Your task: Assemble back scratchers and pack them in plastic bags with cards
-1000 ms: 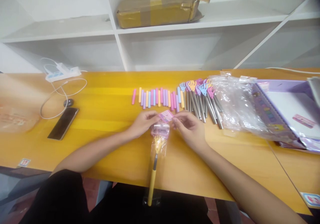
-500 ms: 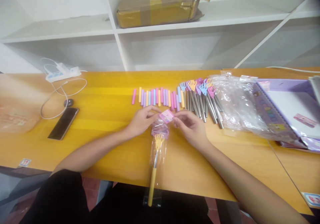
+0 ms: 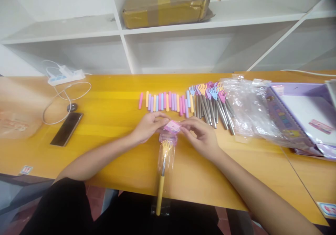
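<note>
Between my two hands is a small pink label card point(image 3: 172, 126), pinched at its left edge by my left hand point(image 3: 150, 126) and at its right edge by my right hand point(image 3: 201, 134). It sits at the top of a clear plastic bag point(image 3: 170, 165). Inside the bag lies a yellow hand-shaped back scratcher point(image 3: 160, 193) with a metal shaft; its handle end reaches past the table's front edge. Just beyond my fingers is a row of pastel handle sleeves point(image 3: 169, 102) in pink, purple, blue and yellow.
Right of the row lie several back scratchers with bare metal shafts point(image 3: 210, 107), beside a pile of clear bags point(image 3: 249, 105). A purple box point(image 3: 294, 118) stands at the right. On the left are a phone point(image 3: 66, 129), a cable and a power strip point(image 3: 67, 77). A taped carton point(image 3: 168, 9) rests on the shelf.
The pink card has tilted and come down slightly towards the bag's top, with both hands still pinching it. The bagged back scratcher has barely moved.
</note>
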`<state>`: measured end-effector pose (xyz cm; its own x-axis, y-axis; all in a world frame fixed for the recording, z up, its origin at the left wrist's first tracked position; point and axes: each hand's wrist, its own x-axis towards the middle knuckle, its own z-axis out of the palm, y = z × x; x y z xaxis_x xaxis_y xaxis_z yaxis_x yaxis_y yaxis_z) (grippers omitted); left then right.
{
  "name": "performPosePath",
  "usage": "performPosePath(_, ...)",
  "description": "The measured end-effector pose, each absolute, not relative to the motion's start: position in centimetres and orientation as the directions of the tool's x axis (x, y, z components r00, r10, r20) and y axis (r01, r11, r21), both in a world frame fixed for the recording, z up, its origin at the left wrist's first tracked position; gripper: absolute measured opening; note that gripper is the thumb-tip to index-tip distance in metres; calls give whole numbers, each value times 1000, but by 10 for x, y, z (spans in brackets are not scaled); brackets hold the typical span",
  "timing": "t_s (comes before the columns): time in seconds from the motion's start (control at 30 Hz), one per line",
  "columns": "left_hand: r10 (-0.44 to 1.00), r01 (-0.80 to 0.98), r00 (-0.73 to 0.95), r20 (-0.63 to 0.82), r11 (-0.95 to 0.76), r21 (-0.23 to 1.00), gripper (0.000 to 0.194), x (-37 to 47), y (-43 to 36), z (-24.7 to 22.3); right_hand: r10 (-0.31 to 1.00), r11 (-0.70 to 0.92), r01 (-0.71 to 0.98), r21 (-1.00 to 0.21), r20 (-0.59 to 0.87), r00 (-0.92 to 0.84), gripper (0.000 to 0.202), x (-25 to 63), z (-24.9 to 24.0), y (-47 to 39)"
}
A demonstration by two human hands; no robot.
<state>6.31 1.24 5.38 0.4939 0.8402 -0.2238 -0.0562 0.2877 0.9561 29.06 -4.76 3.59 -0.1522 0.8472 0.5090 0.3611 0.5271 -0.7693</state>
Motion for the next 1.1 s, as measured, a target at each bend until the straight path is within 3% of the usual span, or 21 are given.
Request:
performPosePath(0.2,832,19,500,-239,265,964,30,62,12,51,802,595,398,-698,543,-248,32,291,40,-50)
performPosePath(0.6,842,21,486,-233,255,967,29,63,8,51,787,617,412,-670,517,-339,39,290,40,-55)
performPosePath(1.1,850,14,476,-224,247,969,30,61,8,44,715,699,465,-543,519,-469,49,292,29,-58)
